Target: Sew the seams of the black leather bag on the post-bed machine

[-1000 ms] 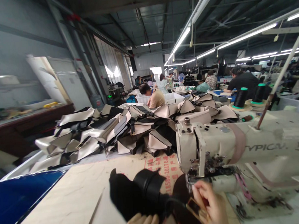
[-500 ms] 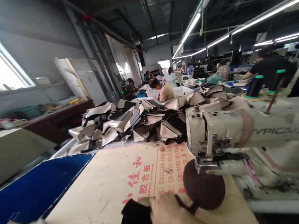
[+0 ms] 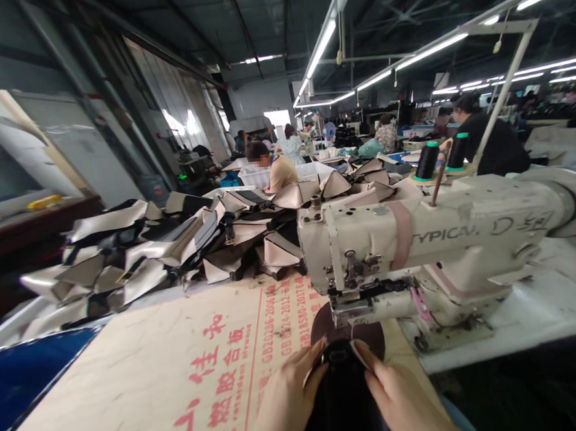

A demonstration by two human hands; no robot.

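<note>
Both my hands grip a black fabric piece (image 3: 342,401) at the lower middle of the head view. My left hand (image 3: 294,384) pinches its upper left edge, and my right hand (image 3: 393,388) pinches the upper right edge, where a bit of pale material shows. The piece's top end lies just below the needle area of a cream sewing machine (image 3: 367,236). Partly behind it is a dark brown round pad (image 3: 324,327) under the machine's arm. What the black piece is as a whole I cannot make out.
A plywood board (image 3: 146,367) with red print spreads to the left. Behind it rises a heap of beige and black sewn pieces (image 3: 172,242). A blue bin (image 3: 29,374) stands at lower left. Black thread cones (image 3: 427,161) sit behind the machine. Several people work farther back.
The view has swung right. Earlier one hand held the black piece left of the round pad; now both hands hold it in front of the pad, near the machine's needle area.
</note>
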